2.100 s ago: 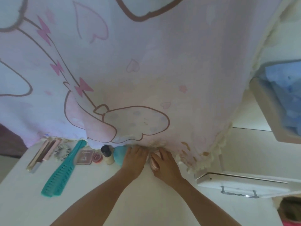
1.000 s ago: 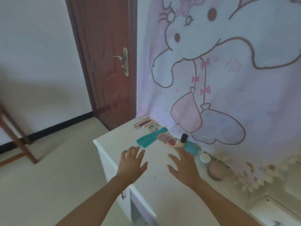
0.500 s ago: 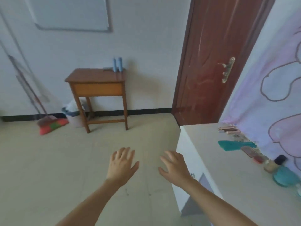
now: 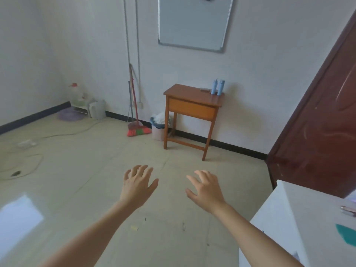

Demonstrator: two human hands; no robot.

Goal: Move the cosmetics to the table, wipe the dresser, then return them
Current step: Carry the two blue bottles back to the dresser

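My left hand (image 4: 138, 185) and my right hand (image 4: 205, 187) hover palm-down over the floor, fingers spread, holding nothing. A white dresser (image 4: 300, 214) shows its corner at the lower right. On it lie the tip of a teal comb (image 4: 346, 235) and the end of a pink tube (image 4: 349, 210); the other cosmetics are out of frame. A small brown wooden table (image 4: 192, 104) stands by the far wall. Two light-blue bottles (image 4: 217, 87) and a small flat item (image 4: 205, 89) sit on its top.
A dark red door (image 4: 323, 120) stands at the right. A broom (image 4: 135, 116) and a bin (image 4: 159, 126) sit left of the table. A whiteboard (image 4: 192, 22) hangs above. Cables (image 4: 28, 162), a jug (image 4: 77, 95) and a basin (image 4: 68, 115) lie at the far left.
My view has swung left, from the cosmetics on the dresser to the room and the wooden table. Both hands left the dresser top and now hover over the floor.
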